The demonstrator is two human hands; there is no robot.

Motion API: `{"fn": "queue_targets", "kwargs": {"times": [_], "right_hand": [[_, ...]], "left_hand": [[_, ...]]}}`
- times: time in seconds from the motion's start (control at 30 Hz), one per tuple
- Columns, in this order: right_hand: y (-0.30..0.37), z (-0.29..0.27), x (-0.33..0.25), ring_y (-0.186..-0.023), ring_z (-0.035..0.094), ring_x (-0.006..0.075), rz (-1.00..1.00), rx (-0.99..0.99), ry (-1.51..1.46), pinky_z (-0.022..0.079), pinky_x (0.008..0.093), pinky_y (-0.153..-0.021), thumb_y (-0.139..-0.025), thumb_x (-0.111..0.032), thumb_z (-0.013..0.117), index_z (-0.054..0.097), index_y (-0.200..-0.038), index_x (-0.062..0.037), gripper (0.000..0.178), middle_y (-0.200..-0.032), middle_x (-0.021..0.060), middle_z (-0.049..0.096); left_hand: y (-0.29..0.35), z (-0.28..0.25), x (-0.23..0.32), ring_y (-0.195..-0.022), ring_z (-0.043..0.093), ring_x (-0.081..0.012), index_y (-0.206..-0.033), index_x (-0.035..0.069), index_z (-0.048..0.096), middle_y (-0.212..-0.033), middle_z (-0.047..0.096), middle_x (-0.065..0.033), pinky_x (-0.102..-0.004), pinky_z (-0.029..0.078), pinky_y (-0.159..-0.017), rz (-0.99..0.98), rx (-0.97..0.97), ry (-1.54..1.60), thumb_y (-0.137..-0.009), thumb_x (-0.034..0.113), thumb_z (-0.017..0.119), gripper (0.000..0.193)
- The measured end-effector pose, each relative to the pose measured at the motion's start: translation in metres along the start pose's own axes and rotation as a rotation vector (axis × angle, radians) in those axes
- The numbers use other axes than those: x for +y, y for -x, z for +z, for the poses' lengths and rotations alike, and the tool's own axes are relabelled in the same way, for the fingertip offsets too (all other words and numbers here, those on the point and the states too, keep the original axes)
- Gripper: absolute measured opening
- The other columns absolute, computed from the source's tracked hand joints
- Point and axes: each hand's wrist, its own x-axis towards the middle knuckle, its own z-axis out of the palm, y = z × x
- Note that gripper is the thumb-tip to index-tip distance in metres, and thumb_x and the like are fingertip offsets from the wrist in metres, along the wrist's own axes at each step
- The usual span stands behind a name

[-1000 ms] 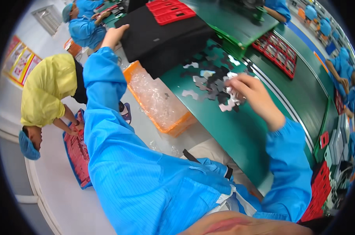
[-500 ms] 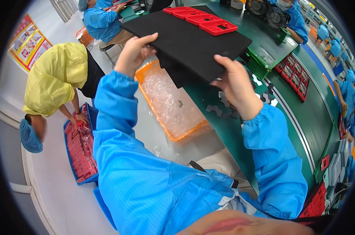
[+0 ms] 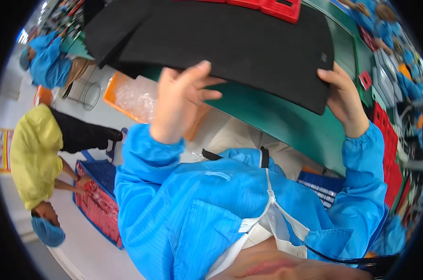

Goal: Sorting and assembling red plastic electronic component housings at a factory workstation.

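A large black sheet, foam or board by its look, spans the upper middle above the green worktop. My right hand grips its right end, thumb on top and fingers underneath. My left hand, a little blurred, is at the sheet's near edge with its fingers spread. Its thumb overlaps that edge; the fingers stretch out below it, apart from each other. Red plastic trays lie along the sheet's far side, partly cut off by the picture's top. Another black sheet shows at the left.
Under the sheet is the green worktop. An orange-rimmed crate of clear plastic film stands on the floor. At the left, a person in yellow bends over a blue crate of red parts. Stacked red trays stand at the right.
The view has swung, so the sheet sits higher and wider across it. My left hand's fingers have spread at the near edge; my right hand has shifted to the sheet's right end.
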Motion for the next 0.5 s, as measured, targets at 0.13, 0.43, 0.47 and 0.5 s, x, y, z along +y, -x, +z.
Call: {"fn": "queue_targets", "kwargs": {"times": [0.13, 0.43, 0.47, 0.5], "right_hand": [[0.081, -0.084, 0.011, -0.103, 0.061, 0.0184, 0.104, 0.207, 0.077, 0.049, 0.0318, -0.089, -0.082, -0.012, 0.062, 0.049, -0.126, -0.0002, 0.047, -0.117, 0.0098, 0.060], [0.155, -0.181, 0.072, -0.105, 0.058, 0.0193, 0.441, 0.440, 0.169, 0.049, 0.0303, -0.084, -0.082, -0.006, 0.063, 0.048, -0.127, 0.0013, 0.048, -0.116, 0.0114, 0.060], [0.153, -0.179, 0.072, -0.102, 0.058, 0.0182, 0.542, 0.477, 0.273, 0.050, 0.0291, -0.079, -0.083, -0.007, 0.062, 0.048, -0.126, 0.0026, 0.046, -0.113, 0.0111, 0.061], [0.151, -0.180, 0.074, -0.094, 0.059, 0.0165, 0.592, 0.481, 0.467, 0.048, 0.0272, -0.070, -0.085, -0.011, 0.062, 0.051, -0.122, 0.0037, 0.041, -0.108, 0.0116, 0.062]], "left_hand": [[0.015, 0.064, -0.077, -0.090, 0.066, -0.0222, -0.115, 0.001, 0.051, -0.103, 0.065, -0.0118, -0.0310, 0.057, -0.062, -0.165, -0.201, 0.133, -0.086, 0.012, 0.063, 0.033], [0.053, 0.107, -0.170, -0.101, 0.064, -0.0265, -0.115, 0.005, 0.052, -0.111, 0.063, -0.0161, -0.0309, 0.056, -0.070, -0.753, -0.344, 0.042, -0.093, 0.021, 0.058, 0.027], [0.049, 0.106, -0.164, -0.102, 0.064, -0.0293, -0.122, 0.003, 0.048, -0.114, 0.061, -0.0201, -0.0334, 0.055, -0.073, -0.821, -0.429, -0.008, -0.096, 0.026, 0.054, 0.035], [0.043, 0.098, -0.161, -0.101, 0.064, -0.0296, -0.123, 0.002, 0.047, -0.114, 0.061, -0.0201, -0.0344, 0.055, -0.075, -0.931, -0.549, -0.041, -0.097, 0.028, 0.052, 0.038]]}}
